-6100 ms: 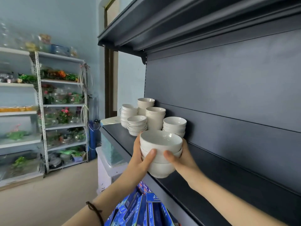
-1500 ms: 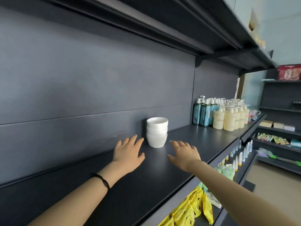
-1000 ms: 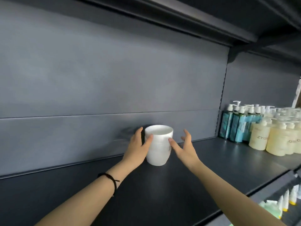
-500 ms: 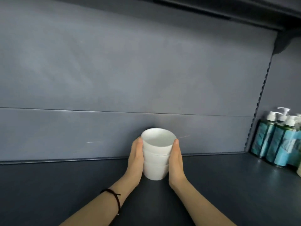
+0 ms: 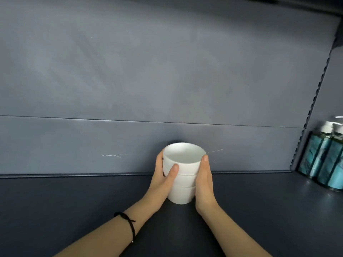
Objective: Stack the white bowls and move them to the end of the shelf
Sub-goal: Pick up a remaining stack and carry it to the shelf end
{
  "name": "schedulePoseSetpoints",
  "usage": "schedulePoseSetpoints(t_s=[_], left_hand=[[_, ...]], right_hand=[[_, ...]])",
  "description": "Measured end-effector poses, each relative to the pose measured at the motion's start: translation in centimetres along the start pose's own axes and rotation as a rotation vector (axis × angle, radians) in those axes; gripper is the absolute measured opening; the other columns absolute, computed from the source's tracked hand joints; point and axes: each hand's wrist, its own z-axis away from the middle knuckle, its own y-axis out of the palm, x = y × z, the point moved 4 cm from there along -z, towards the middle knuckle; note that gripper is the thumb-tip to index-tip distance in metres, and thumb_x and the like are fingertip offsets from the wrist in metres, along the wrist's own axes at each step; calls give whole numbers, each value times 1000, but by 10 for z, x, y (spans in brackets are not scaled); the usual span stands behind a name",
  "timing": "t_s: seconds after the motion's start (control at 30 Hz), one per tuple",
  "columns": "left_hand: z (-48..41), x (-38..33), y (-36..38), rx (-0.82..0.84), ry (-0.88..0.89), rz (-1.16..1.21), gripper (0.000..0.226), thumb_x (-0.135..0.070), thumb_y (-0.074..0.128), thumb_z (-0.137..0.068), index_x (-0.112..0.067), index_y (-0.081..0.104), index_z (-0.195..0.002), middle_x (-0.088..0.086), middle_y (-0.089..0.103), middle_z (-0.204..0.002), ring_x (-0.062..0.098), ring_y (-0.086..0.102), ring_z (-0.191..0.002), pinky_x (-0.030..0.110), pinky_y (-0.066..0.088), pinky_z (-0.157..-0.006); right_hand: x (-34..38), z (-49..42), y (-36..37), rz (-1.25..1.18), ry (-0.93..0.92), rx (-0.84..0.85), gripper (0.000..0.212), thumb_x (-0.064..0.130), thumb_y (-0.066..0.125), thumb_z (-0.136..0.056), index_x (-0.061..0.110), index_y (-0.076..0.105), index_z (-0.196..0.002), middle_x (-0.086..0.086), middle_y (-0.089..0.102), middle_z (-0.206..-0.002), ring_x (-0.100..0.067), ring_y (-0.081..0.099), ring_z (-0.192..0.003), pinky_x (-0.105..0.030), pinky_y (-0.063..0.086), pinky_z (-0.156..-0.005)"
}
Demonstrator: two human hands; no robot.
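A stack of 3 white bowls (image 5: pixel 183 191) stands on the shelf (image 5: pixel 74 210). The left hand (image 5: pixel 161 180) and right hand (image 5: pixel 204 184) clasp its sides, fingers curled.

Glossy white ceramic-looking bowls (image 5: pixel 182 171) sit on a matt dark shelf (image 5: pixel 74 201) beside shiny plastic bottles (image 5: pixel 323 160).

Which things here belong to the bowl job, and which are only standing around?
Part of the job:
stack of white bowls
left hand and right hand, holding its sides
dark shelf under it

Just standing around:
pump bottles at the right
grey back panel
black wrist cord
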Motion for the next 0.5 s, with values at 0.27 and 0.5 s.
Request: schedulePoseSetpoints(t_s=[0.27,0.5], left_hand=[[7,-13,4,-25,-41,-17,64,-50,56,-82,-28,37,-140,-8,60,-130,-1,61,-111,15,51,-84],[23,-72,-23,-75,22,-24,64,-54,61,-79,-33,39,-136,-17,61,-121,-8,63,-101,12,52,-75]], right_hand=[[10,13,3,-59,-19,-119,55,82,38,-68,47,67,-100,10,72,-110,-14,67,-107,-48,51,-99],[49,41,41,-122,-43,-80,66,84,37,-67,39,68,-104,5,73,-109,-19,69,-104,-50,54,-95]])
